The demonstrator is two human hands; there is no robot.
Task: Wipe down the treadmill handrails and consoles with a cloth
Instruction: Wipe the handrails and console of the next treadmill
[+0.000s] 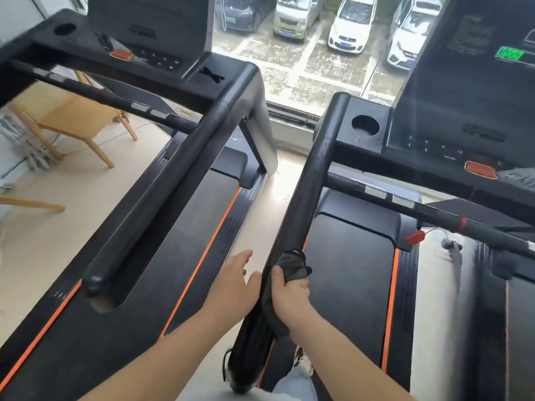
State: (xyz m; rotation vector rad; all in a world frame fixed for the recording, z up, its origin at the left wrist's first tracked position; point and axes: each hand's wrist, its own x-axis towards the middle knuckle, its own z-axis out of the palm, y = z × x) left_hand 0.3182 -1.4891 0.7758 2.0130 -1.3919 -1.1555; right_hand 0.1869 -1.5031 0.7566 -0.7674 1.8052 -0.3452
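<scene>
Head camera: the right hand (291, 293) holds a dark grey soft cloth (295, 263), with its fingers and thumb curled round it. The cloth is wrapped on the long black round handrail (307, 183) of the right treadmill, near the end closest to the person. Some of the cloth hangs down under the hand, along the rail. The left hand (234, 282) is open with loose fingers, just beside the same rail on its left side. I cannot tell if the thumb touches the rail.

Further up the rail sits the black console (463, 82), with a round cup hole (365, 125) and a red button (480, 169). The left treadmill has its own black handrail (162, 192) and a black belt (185, 233) next to an orange stripe. A light wooden chair (72, 120) stands on the pale floor at the left. Parked cars (350, 24) show through the window.
</scene>
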